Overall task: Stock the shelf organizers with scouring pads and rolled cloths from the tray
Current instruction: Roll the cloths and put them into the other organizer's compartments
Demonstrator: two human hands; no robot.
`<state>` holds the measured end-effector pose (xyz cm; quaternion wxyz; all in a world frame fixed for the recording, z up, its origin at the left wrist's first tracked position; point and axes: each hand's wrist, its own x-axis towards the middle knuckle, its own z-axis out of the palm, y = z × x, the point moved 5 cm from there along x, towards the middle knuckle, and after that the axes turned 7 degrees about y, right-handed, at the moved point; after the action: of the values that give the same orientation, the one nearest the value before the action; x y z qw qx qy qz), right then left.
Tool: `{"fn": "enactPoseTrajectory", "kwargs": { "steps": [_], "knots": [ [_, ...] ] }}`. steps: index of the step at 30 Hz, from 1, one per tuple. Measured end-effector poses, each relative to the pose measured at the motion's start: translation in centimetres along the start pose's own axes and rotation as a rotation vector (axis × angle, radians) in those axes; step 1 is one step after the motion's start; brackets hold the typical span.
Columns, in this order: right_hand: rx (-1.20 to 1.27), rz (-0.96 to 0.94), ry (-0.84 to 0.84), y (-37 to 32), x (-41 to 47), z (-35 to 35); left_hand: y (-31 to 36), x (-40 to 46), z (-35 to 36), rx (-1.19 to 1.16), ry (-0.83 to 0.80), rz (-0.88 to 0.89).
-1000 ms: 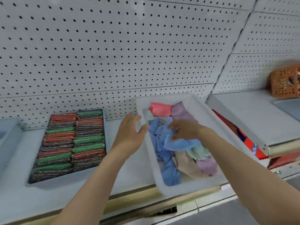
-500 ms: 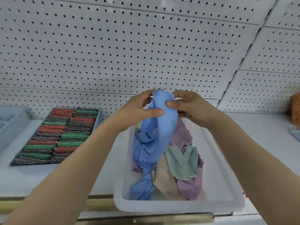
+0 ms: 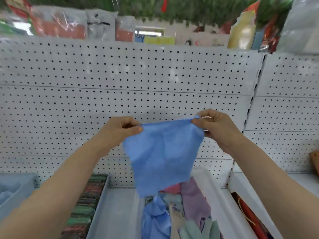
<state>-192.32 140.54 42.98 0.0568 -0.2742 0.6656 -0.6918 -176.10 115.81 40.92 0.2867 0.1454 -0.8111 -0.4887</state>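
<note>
Bright, even overhead light washing pegboard [image 3: 155, 80]; soft shadow showing behind hands; top-shelf goods [image 3: 72, 23] blurring; wide-angle edges bending.

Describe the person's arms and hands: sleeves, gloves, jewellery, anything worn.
Both forearms are bare, with no sleeves in view. The left hand and right hand wear no gloves; no rings, watch or bracelet show on either.

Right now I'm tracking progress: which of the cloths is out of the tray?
The blue cloth, pinched at its top corners by the left hand and right hand; the other cloths lie heaped in the white tray.
</note>
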Motion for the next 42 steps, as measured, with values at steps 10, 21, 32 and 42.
{"fn": "enactPoseTrajectory", "kwargs": {
  "steps": [10,21,32,42],
  "knots": [
    [0.135,-0.015,-0.061,-4.2,0.8,2.7,3.4,2.0,-6.0,-0.033,0.059,0.122],
    [0.296,-0.038,-0.431,-3.8,-3.0,10.6,7.3,-1.1,-5.0,-0.12,-0.371,0.406],
    [0.405,0.091,-0.646,-2.7,-4.1,14.3,7.0,-1.6,-1.6,-0.306,-0.583,0.37],
    [0.242,-0.062,-0.106,-3.4,-2.3,8.5,4.8,-2.4,-1.1,-0.359,-0.283,-0.041]
  ]
}}
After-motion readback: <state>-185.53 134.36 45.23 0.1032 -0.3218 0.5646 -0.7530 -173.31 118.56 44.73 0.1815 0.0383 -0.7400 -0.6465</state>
